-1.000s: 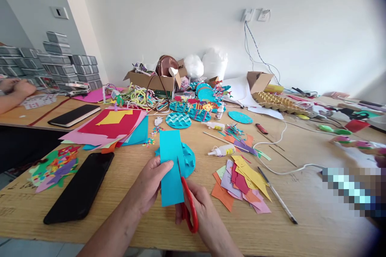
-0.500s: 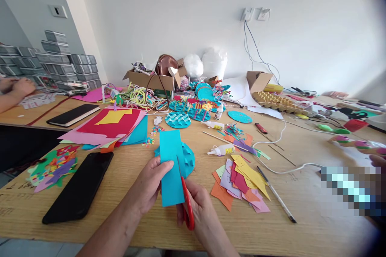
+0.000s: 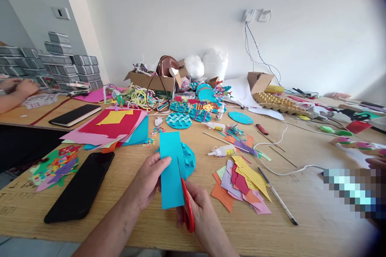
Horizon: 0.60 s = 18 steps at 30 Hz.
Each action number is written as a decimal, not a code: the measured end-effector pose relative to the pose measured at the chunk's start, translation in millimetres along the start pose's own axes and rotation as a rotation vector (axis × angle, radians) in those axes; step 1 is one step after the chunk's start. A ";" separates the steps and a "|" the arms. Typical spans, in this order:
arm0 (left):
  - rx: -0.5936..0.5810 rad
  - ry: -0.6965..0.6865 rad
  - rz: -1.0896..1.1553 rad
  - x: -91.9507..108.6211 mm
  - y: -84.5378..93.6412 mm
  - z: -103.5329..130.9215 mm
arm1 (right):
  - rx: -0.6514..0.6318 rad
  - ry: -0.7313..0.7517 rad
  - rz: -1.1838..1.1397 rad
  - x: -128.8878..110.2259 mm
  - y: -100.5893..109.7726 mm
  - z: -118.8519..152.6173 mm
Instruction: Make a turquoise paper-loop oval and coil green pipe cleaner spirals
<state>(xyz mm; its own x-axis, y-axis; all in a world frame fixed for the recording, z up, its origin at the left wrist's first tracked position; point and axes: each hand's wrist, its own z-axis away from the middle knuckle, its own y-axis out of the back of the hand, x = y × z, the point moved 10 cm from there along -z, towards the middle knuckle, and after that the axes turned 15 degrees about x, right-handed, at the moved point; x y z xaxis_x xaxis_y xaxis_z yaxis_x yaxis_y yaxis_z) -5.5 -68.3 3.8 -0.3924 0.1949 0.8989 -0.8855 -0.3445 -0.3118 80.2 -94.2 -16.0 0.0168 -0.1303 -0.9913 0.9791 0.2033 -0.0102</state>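
A blue paper strip is pinched in my left hand, thumb on top near its left edge. Red-handled scissors are in my right hand, fingers wrapped through the handles. Their blades lie at the strip's right side, along a slit in the paper. Behind the strip, partly hidden by it, a blue disc with raised paper waves rests on the table.
A black phone and stacked coloured sheets lie left. Glue bottles, paper scraps and a pen lie right. Other people's hands show at both sides.
My left thumb has shifted slightly up and left on the strip. The whole view has moved a little; my right hand still holds the scissors at the slit.
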 end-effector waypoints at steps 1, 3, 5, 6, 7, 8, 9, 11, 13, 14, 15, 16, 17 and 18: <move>0.003 0.003 -0.005 -0.6 -0.1 0.2 | -0.006 0.003 0.004 -0.2 0.2 0.1; 0.012 0.000 -0.018 -1.4 0.4 0.1 | -0.013 0.009 0.011 -0.5 1.2 0.2; 0.011 -0.005 -0.030 -1.9 0.6 -0.2 | -0.014 0.015 0.023 -0.3 2.2 0.6; 0.007 -0.008 -0.032 -1.9 0.5 -0.3 | -0.015 0.018 0.030 -0.1 2.6 0.9; 0.004 -0.009 -0.032 -2.1 0.5 -0.4 | -0.016 0.021 0.035 0.2 2.7 1.5; 0.002 -0.009 -0.031 -2.2 0.4 -0.4 | -0.017 0.020 0.039 0.6 2.8 2.0; 0.000 -0.008 -0.029 -2.4 0.3 -0.2 | -0.016 0.015 0.041 1.3 2.9 2.5; -0.001 0.000 -0.021 -3.0 -0.3 0.7 | -0.013 0.003 0.038 2.3 3.1 3.2; 0.002 0.010 -0.005 -3.4 -1.4 2.3 | -0.013 -0.007 0.030 2.2 3.1 3.2; 0.001 0.018 0.000 -4.0 -2.5 3.4 | -0.013 -0.009 0.023 1.6 3.2 2.8; -0.002 0.028 0.005 -4.9 -3.7 4.6 | -0.015 -0.010 0.016 0.7 3.2 2.3; -0.004 0.039 0.009 -5.9 -4.9 5.9 | -0.015 -0.008 0.007 -0.3 3.6 1.6; -0.008 0.051 0.011 -7.2 -6.3 7.2 | -0.013 -0.004 -0.001 -1.4 4.2 0.9; -0.012 0.062 0.012 -8.6 -7.4 8.3 | -0.010 0.002 -0.007 -2.6 5.1 0.2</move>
<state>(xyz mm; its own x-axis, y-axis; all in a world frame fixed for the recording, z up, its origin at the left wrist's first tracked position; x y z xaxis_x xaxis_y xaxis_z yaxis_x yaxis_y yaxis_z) 6.5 -75.1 1.0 -0.4176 0.2471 0.8744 -0.8832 -0.3366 -0.3267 85.2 -93.1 -13.4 0.0092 -0.1298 -0.9915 0.9770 0.2123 -0.0187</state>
